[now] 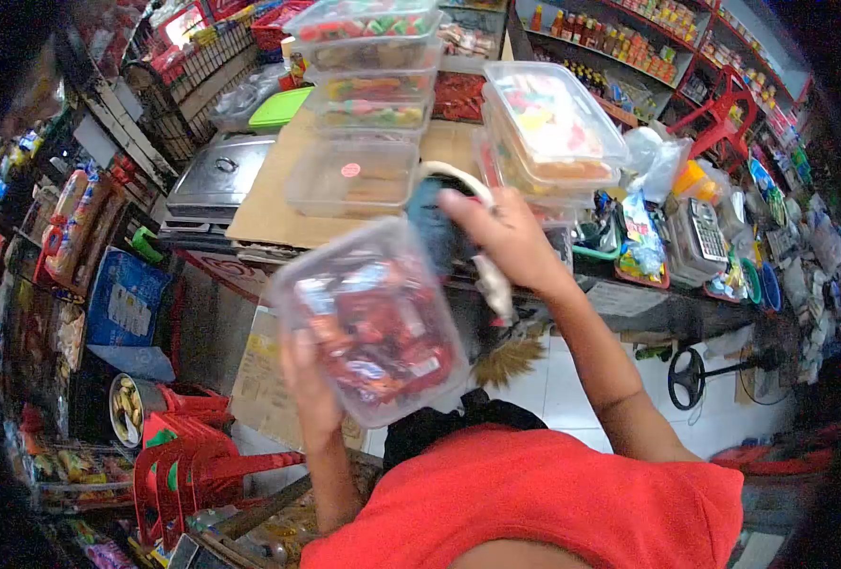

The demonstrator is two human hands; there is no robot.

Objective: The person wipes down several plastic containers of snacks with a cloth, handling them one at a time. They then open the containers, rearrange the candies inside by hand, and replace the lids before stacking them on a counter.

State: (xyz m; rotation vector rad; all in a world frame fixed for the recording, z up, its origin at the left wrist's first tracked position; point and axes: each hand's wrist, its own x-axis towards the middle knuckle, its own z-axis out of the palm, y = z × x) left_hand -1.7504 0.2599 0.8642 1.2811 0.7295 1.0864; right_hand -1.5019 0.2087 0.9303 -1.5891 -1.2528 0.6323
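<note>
My left hand (310, 387) grips the side of a clear plastic container (373, 318), tilted in front of my red shirt. Shiny red-wrapped packets show inside it. My right hand (511, 232) is closed on a dark blue-green cloth (428, 213) beside the container's upper right corner. A whitish band and a pale hanging end show around the cloth; blur hides its exact shape. Just behind sits a clear container (349, 180) with a small red round sticker and brown contents, on a cardboard-covered table (259, 213).
Stacked containers of colourful sweets (373, 81) stand at the back, with another stack (558, 123) to the right. A calculator (708, 232) lies beyond that. Red plastic chairs (179, 465) are stacked at lower left. A metal lidded tray (221, 171) sits left of the cardboard.
</note>
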